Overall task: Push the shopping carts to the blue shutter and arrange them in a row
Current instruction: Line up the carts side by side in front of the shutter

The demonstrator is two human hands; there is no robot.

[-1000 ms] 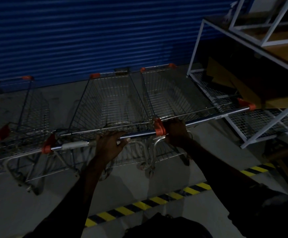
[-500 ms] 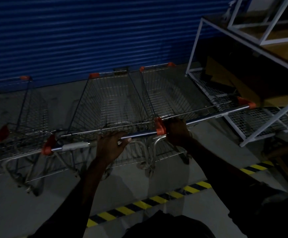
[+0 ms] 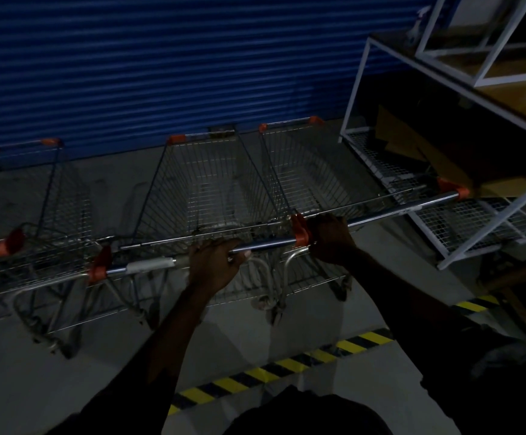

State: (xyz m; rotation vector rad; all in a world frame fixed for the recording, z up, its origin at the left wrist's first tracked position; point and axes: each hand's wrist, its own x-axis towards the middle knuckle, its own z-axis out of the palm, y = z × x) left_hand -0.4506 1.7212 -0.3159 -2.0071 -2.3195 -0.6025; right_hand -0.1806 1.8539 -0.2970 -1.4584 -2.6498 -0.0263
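Left cart: nose close to the blue shutter. Middle cart beside it, same heading. Left hand on the middle handle bar, fingers curled round the tube. Right cart just beside the middle one, handles near end to end. Right hand wrapped tight on the right handle bar, just past the orange end cap. White rack flanks that cart. Hazard tape on the floor near the person.
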